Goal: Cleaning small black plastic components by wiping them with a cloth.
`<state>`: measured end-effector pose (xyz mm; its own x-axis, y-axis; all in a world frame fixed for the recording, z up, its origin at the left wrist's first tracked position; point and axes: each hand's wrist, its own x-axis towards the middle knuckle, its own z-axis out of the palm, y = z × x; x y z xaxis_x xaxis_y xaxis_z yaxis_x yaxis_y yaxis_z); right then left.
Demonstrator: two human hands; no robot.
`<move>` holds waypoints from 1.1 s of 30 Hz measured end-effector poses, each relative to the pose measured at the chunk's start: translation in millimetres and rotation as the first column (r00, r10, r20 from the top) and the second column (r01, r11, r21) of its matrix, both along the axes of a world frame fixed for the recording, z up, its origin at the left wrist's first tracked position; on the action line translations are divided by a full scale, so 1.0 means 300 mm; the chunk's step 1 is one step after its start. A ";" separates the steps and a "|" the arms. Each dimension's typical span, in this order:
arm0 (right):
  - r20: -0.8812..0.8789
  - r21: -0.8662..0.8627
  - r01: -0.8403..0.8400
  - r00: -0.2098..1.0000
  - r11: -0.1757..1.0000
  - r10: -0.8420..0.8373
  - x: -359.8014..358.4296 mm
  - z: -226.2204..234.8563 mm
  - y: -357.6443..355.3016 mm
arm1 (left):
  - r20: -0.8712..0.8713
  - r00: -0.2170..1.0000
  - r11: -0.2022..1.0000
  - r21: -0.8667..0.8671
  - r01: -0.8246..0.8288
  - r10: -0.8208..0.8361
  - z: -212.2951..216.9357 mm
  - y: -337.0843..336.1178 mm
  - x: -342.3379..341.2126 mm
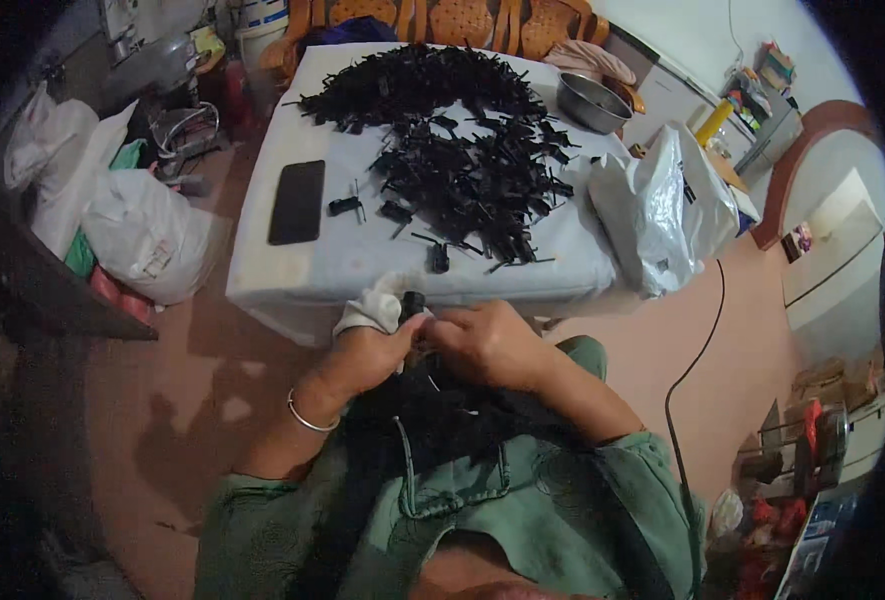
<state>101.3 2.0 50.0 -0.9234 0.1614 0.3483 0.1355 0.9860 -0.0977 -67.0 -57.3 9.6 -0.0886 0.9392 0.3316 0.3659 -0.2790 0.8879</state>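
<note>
two hands and a small black part

from the head view, a metal bowl [592,101] sits at the far right corner of the white table [362,262]; i cannot tell what is in it. a floppy plastic bag [665,207] hangs at the table's right edge, and its inside is hidden. more white bags [142,232] lie on the floor to the left.

the left hand [367,352] and the right hand [484,343] are close together, just below the table's near edge. the fingers of both are curled shut around a small black part [413,304], which pokes up between them. a white cloth [370,308] lies just beside the left hand.

a big heap of black parts [452,140] covers the far and middle table. a dark phone [296,201] lies flat to the left of the heap, apart from it. the near left strip of the table is bare. a black cable [690,370] runs over the floor on the right.
</note>
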 end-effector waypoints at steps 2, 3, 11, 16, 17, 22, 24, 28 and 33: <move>-0.222 -0.198 0.009 0.974 0.980 -0.054 0.030 -0.027 -0.014 | 0.062 0.997 0.992 0.114 -0.061 0.054 -0.013 -0.015 0.053; -0.220 -0.205 0.010 0.974 0.979 -0.056 0.044 -0.035 -0.023 | 0.064 0.995 0.996 0.024 -0.084 0.082 -0.014 -0.019 0.078; -0.415 -0.290 0.060 0.892 0.955 -0.182 0.165 -0.076 -0.048 | -0.230 0.971 0.951 0.280 0.132 -0.067 0.004 0.030 0.198; -0.370 -0.654 0.261 0.709 0.711 -0.601 0.164 -0.099 -0.027 | 0.428 0.850 0.914 -0.118 0.388 -0.306 0.055 0.000 0.234; -0.336 -0.737 0.262 0.658 0.623 -0.674 0.165 -0.096 -0.013 | 0.430 0.849 0.910 -0.129 0.394 -0.307 0.059 0.001 0.244; -0.345 -0.783 0.068 0.779 0.618 -0.523 0.192 -0.126 0.015 | 0.317 0.944 0.962 -0.218 0.164 -0.089 0.057 0.033 0.240; -0.179 -0.795 0.150 0.868 0.587 -0.464 0.196 -0.116 0.015 | 0.273 0.961 0.963 -0.249 0.107 -0.036 0.031 0.046 0.231; -0.142 -0.847 0.144 0.866 0.512 -0.480 0.180 -0.127 0.029 | -0.221 0.975 0.982 0.176 0.073 -0.033 0.034 0.062 0.242; -0.187 -0.946 -0.013 0.839 0.324 -0.511 0.181 -0.175 0.012 | -0.339 0.941 0.990 0.140 0.034 0.016 0.032 0.055 0.258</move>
